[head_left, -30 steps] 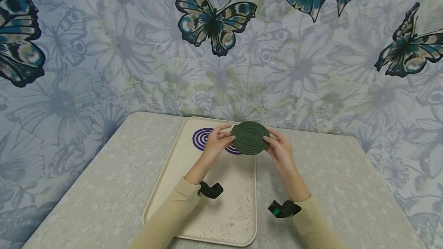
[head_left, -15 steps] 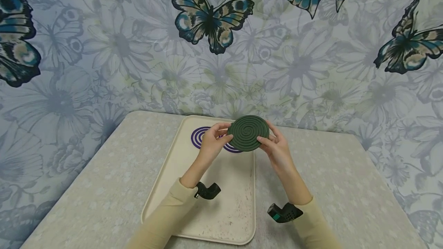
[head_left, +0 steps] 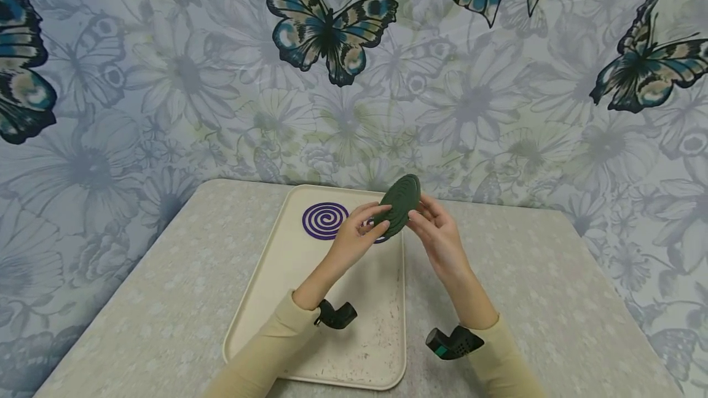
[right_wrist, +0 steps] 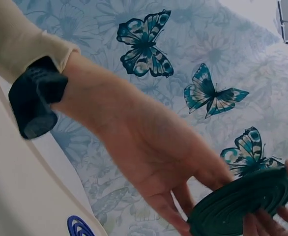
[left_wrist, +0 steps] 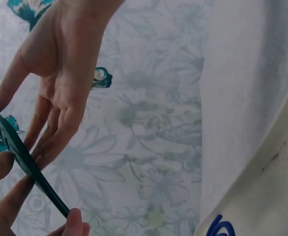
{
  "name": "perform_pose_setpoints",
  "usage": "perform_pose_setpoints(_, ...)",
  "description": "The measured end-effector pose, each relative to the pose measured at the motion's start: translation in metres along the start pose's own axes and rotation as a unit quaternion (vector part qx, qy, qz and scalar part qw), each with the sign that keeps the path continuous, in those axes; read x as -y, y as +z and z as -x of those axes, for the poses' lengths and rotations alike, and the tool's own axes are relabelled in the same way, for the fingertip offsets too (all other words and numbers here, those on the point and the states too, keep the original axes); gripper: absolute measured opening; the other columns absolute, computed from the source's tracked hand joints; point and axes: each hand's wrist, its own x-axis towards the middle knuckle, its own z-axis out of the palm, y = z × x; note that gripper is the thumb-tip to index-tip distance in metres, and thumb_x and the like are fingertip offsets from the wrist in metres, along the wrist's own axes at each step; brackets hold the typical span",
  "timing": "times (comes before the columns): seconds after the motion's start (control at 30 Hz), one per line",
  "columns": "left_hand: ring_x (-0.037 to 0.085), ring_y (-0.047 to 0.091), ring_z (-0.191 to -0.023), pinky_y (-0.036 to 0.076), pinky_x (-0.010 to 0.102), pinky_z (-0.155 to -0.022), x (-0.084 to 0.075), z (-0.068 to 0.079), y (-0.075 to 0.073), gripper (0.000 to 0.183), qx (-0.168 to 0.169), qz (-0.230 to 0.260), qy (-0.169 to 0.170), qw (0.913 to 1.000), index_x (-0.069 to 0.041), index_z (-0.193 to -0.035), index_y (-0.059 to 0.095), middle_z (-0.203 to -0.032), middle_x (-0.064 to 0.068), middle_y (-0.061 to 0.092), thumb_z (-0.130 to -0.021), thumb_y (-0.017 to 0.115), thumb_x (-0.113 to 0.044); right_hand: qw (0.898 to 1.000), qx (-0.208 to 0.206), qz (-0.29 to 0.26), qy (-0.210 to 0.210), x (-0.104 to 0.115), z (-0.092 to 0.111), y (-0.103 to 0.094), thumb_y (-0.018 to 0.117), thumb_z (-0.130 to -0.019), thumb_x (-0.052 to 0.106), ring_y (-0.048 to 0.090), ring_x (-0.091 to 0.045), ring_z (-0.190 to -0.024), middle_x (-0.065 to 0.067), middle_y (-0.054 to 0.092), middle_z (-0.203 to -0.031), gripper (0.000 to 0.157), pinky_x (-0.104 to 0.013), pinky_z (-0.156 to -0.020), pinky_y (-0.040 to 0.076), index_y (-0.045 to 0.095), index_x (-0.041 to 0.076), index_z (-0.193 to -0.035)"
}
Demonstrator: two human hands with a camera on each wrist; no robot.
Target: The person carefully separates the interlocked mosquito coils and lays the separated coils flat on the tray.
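A dark green mosquito coil (head_left: 402,201), a flat spiral disc, is held up above the tray's far right part, tilted almost edge-on to the head view. My left hand (head_left: 354,232) pinches its lower left edge between thumb and fingers. At the right edge, my right hand (head_left: 439,238) grips it, thumb in front and fingers partly hidden behind. The coil (left_wrist: 31,167) looks thin in the left wrist view, with fingers of both hands on it. In the right wrist view the coil (right_wrist: 242,201) shows its ridged spiral face.
Under the hands lies a cream tray (head_left: 332,349) with dark specks near its right side. On its far end lies a purple spiral (head_left: 325,221); another purple spiral (head_left: 380,240) is mostly hidden. The table (head_left: 520,300) meets a butterfly-print backdrop (head_left: 354,128).
The green coil has turned from facing the head view to nearly edge-on, its top rising slightly. My left hand has shifted right along its edge, uncovering more of the left purple spiral.
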Motion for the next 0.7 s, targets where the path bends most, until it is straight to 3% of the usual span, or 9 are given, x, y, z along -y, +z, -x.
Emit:
perform_pose_setpoints(0.23, 0.028, 0.05, -0.127, 0.045, 0.049, -0.103, -0.011, 0.005, 0.002, 0.04, 0.024, 0.06, -0.059, 0.9961, -0.025, -0.138, 0.05, -0.14, 0.007, 0.049, -0.098, 0.053, -0.03, 0.996, 0.036, 0.055, -0.063, -0.005, -0.001, 0.004, 0.052, -0.094, -0.001, 0.056, -0.007, -0.116, 0.005, 0.053, -0.125, 0.051, -0.021, -0.096, 0.05, 0.036, 0.0, -0.143)
perform_pose_setpoints(0.43, 0.029, 0.046, -0.131, 0.044, 0.05, -0.103, -0.013, 0.005, 0.002, 0.044, 0.045, 0.055, -0.073, 0.9948, -0.025, -0.142, 0.044, -0.146, 0.007, 0.042, -0.099, 0.05, -0.032, 0.991, 0.035, 0.09, -0.098, -0.011, 0.0, 0.006, 0.058, -0.089, -0.004, 0.052, -0.007, -0.119, 0.006, 0.05, -0.129, 0.061, -0.018, -0.094, 0.05, 0.034, 0.001, -0.145)
perform_pose_setpoints(0.57, 0.03, 0.036, -0.138, 0.041, 0.051, -0.105, -0.015, 0.006, 0.002, 0.045, 0.046, 0.045, -0.067, 0.9957, -0.021, -0.143, 0.043, -0.154, 0.007, 0.031, -0.1, 0.047, -0.032, 0.991, 0.033, 0.075, -0.102, -0.014, 0.0, 0.009, 0.058, -0.09, -0.004, 0.049, -0.006, -0.123, 0.0, 0.047, -0.135, 0.063, -0.017, -0.098, 0.047, 0.03, 0.001, -0.146)
perform_pose_setpoints(0.7, 0.034, 0.039, -0.136, 0.039, 0.052, -0.108, -0.016, 0.008, 0.002, 0.045, 0.043, 0.077, -0.063, 0.9941, -0.017, -0.142, 0.044, -0.155, 0.008, 0.031, -0.099, 0.05, -0.03, 0.992, 0.027, 0.059, -0.104, -0.016, 0.001, 0.012, 0.056, -0.09, -0.007, 0.05, -0.007, -0.124, -0.005, 0.046, -0.138, 0.062, -0.017, -0.099, 0.047, 0.031, 0.0, -0.146)
